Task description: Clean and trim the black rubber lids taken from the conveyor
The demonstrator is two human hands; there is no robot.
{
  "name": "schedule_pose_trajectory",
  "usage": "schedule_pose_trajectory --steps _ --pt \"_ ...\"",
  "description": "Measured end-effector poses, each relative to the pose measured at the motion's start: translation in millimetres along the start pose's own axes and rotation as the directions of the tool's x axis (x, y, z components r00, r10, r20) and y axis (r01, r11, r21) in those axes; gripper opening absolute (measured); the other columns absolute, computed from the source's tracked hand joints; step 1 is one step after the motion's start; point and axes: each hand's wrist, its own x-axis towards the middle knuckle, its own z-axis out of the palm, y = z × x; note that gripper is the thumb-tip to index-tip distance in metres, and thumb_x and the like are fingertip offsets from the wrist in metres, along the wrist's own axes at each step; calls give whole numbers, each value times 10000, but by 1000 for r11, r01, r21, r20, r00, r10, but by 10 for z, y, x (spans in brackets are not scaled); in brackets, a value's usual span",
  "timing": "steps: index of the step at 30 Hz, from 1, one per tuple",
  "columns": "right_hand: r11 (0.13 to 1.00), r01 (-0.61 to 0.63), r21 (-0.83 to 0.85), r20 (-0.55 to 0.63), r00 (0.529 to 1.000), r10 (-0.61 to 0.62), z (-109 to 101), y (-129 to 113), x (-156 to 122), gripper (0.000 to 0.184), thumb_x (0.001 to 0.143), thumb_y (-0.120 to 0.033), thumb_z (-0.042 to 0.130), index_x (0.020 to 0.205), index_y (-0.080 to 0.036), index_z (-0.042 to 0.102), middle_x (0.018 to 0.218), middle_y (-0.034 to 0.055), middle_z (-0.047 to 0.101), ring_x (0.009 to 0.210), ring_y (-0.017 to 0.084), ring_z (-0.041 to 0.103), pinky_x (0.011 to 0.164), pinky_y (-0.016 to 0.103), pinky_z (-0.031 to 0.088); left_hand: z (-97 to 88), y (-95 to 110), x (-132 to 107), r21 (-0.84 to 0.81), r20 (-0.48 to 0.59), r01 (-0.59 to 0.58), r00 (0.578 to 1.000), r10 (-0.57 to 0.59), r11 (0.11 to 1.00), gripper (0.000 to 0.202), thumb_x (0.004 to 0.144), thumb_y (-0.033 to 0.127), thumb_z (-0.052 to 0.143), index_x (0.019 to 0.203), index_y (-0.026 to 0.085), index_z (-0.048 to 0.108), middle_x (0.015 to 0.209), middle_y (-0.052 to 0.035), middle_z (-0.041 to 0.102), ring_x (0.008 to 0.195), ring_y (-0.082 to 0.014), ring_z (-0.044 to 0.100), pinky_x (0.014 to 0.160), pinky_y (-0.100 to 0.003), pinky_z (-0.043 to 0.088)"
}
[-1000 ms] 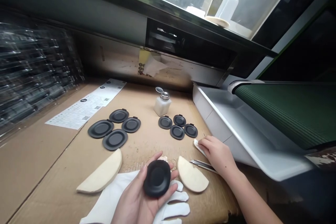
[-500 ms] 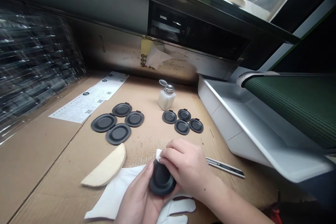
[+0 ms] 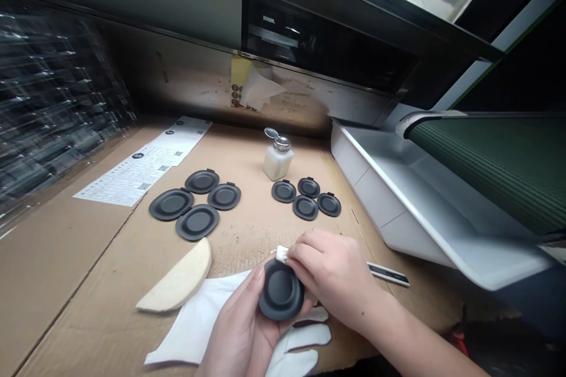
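1. The black disc (image 3: 281,290) sits in the left grip (image 3: 239,336), near the front edge of the desk (image 3: 88,259), tilted up with its dark recessed face toward the onlooker.
2. The left grip is open like a cupped palm, holding the disc from beneath and behind, with the fingers curled up around its edge.
3. The right grip (image 3: 329,271) is narrow, pinching a small white wipe (image 3: 281,254) between thumb and fingers. The wipe touches the disc's upper rim, so the moment's work is at that edge.
4. Just below the hands lie a white glove (image 3: 305,339) and a white cloth (image 3: 194,312). A half-round foam pad (image 3: 177,277) lies to the left of them, and a craft knife (image 3: 389,275) lies to the right, beyond the right grip.
5. Farther up the desk are two groups of four discs, a larger group (image 3: 183,203) and a smaller one (image 3: 305,197). A pump bottle (image 3: 278,159) with its lid flipped open stands between and beyond them.
6. Printed sheets (image 3: 141,168) lie at the left, and a white tray (image 3: 398,212) runs along the right.
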Motion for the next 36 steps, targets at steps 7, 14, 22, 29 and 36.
schedule_pose_trajectory --steps 7,14,22,29,36 --pt "991 -136 4 -139 981 135 -166 177 22 218 884 -204 466 734 -183 623 690 5 592 659 109 512 556 245 303 9 42 -28 66 13 48 999 -49 997 321 838 224 513 1107 74 599 1017 -203 683 950 -334 634 812 -461 508" --pt "997 -11 71 -27 1000 13 40 -74 73 227 883 -261 453 682 -200 538 698 -21 557 643 109 474 545 260 282 -30 -26 35 4 44 15 999 -15 1000 219 854 224 496 883 104 677 980 -134 673 927 -222 590 812 -438 511" --pt "981 112 -157 -35 992 -119 -41 -6 42 213 853 -166 428 642 -186 458 614 -3 476 572 134 378 512 298 150 15 3 2 16 23 15 1000 -15 1000 232 844 232 514 1002 132 652 1068 -126 656 957 -237 591 821 -460 507" --pt "934 -159 -320 -58 987 148 -210 561 -179 233 879 -194 459 660 -176 537 652 -4 547 607 99 440 496 273 170 59 66 -46 58 0 66 998 -66 996 487 854 209 457 1321 92 381 1095 -204 654 1033 -325 601 911 -490 442" --pt "939 -173 -298 29 981 190 -25 989 -465 200 895 -221 473 751 -187 609 812 15 630 718 126 510 563 240 305 -3 48 -10 -48 60 82 995 -79 995 290 866 270 440 989 103 641 1075 -192 667 1103 -327 554 978 -480 377"
